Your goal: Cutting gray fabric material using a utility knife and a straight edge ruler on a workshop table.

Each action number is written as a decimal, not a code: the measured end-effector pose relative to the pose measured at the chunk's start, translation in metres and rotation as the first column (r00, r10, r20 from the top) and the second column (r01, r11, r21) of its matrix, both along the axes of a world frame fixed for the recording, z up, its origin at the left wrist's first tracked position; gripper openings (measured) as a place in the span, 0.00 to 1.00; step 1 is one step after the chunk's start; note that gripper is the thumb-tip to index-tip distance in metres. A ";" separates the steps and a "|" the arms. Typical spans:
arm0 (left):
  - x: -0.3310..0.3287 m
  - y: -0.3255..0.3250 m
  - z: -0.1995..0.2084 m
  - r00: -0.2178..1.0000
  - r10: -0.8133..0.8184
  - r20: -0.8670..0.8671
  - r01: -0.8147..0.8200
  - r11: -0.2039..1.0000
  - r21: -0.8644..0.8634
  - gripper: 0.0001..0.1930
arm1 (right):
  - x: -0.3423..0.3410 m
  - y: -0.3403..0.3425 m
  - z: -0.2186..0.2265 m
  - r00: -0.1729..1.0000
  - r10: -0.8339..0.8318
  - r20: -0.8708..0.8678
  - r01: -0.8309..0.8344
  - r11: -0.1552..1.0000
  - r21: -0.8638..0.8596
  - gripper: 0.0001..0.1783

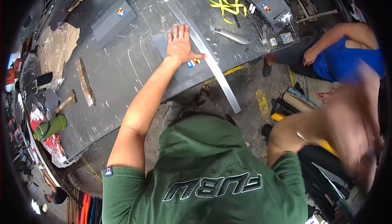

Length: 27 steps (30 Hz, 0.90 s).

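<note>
Head view: left hand (179,47) palm down, fingers spread, on grey sheet (183,76) at near edge of dark table (112,66); thumb over slanted metal ruler (212,65), whose lower end juts past table. Utility knife (231,35) right of ruler. Right hand (353,128) blurred, off table; grip cannot be told.

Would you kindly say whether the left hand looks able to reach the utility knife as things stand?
Probably yes: the utility knife lies uncovered just across the metal straightedge, though the left hand would first have to lift off the grey sheet.
</note>
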<state>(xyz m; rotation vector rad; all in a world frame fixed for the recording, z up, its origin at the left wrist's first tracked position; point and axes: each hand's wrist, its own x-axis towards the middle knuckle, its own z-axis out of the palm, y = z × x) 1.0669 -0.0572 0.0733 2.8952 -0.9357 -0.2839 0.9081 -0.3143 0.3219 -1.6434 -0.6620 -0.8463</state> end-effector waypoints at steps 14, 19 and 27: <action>-0.007 0.003 -0.014 0.999 0.012 0.047 -0.001 0.974 -0.225 0.76 | -0.058 0.062 -0.254 0.087 -0.419 -0.904 0.312 0.873 -0.375 0.28; -0.009 0.003 -0.013 1.000 0.016 0.013 -0.013 0.972 -0.233 0.75 | -0.051 0.055 -0.266 0.030 -0.109 -0.994 0.318 0.943 -0.094 0.27; -0.003 0.003 -0.018 0.999 0.004 0.049 0.009 0.965 -0.262 0.74 | -0.053 0.078 -0.288 0.103 0.233 -0.967 0.524 0.813 0.252 0.18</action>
